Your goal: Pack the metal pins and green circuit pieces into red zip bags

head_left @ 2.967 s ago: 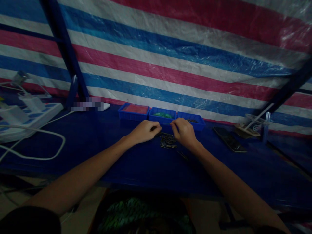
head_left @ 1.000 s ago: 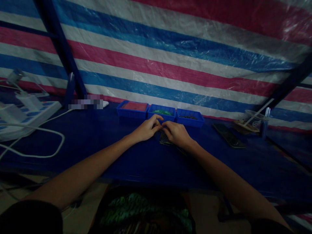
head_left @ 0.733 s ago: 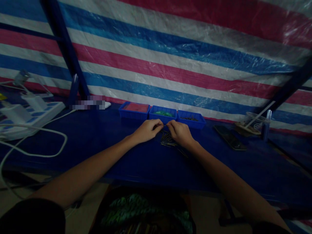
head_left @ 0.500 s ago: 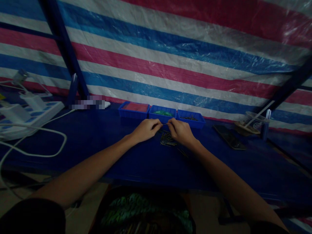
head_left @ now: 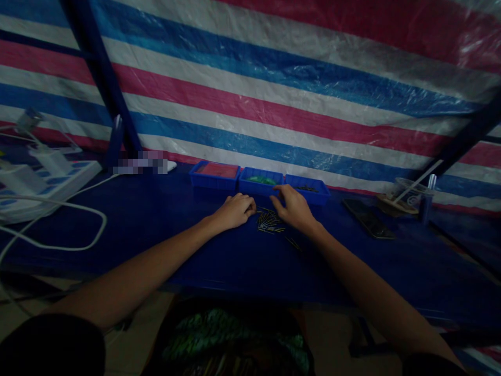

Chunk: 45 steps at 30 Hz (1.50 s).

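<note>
My left hand (head_left: 236, 211) rests low over the table with its fingers curled into a pinch. A thin rod (head_left: 259, 211) shows at its fingertips, most of it hidden. Beside it lies a loose pile of slim dark and brass-coloured rods (head_left: 270, 222), too small to name exactly. My right hand (head_left: 293, 206) is held above the pile's right side, thumb and fingers apart, with nothing visible between them. Its fingertips reach the front of the middle blue bin (head_left: 260, 187), which has green material (head_left: 261, 180) in it.
A left blue bin (head_left: 215, 183) holds flat pink pieces; a right blue bin (head_left: 313, 198) holds small dark rods. Two stray rods (head_left: 293, 243) lie nearer me. A phone (head_left: 368, 219) and a plastic cup (head_left: 409, 193) are rightward. A power strip (head_left: 74, 183) with white cables stands left.
My hands were together, pinching a thin piece between them. Now they are apart: the left has dropped slightly towards the table, and the right has let go and opened its fingers.
</note>
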Tool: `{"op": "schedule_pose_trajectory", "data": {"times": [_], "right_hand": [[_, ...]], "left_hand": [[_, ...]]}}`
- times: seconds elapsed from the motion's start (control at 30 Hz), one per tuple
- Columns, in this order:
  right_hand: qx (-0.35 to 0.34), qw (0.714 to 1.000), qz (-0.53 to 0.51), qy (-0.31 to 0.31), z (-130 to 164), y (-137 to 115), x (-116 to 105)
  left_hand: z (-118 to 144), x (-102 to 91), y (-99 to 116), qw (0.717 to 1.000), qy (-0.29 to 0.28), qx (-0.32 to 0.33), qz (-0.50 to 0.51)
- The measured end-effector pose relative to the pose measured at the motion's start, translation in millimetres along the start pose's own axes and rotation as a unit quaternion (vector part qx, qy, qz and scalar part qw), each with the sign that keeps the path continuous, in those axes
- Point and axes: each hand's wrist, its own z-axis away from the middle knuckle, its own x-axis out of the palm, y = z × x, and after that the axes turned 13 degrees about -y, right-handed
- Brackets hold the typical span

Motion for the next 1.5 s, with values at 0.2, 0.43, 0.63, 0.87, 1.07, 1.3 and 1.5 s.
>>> {"op": "schedule_pose_trajectory", "data": {"times": [0.2,0.43,0.63,0.87,1.07,1.3,1.5], "right_hand": [[-0.064,0.993,0.003,-0.098,3,-21,9],[-0.065,0.994,0.019,-0.089,2,-16,8],[-0.063,0.994,0.046,-0.077,1,-19,0],[0.152,0.979,0.093,0.103,-6,23,-24],[0.155,0.986,0.067,0.017,1,27,-32],[-0.018,0.983,0.021,-0.179,4,-10,1],[-0.039,0.974,0.040,-0.221,2,-10,3]], "left_hand": [[-1,4.1,-1,1.000,0.031,0.001,-0.006],[-1,-5.9,9,0.985,0.107,0.061,0.122],[3,-11.5,17,0.974,0.121,0.062,0.183],[-6,-3.2,17,0.991,0.044,0.104,0.073],[-13,-0.3,10,0.986,-0.030,0.160,0.022],[1,3.2,-1,0.992,0.009,0.115,0.044],[0,0.5,0,0.998,0.018,0.059,0.023]]}}
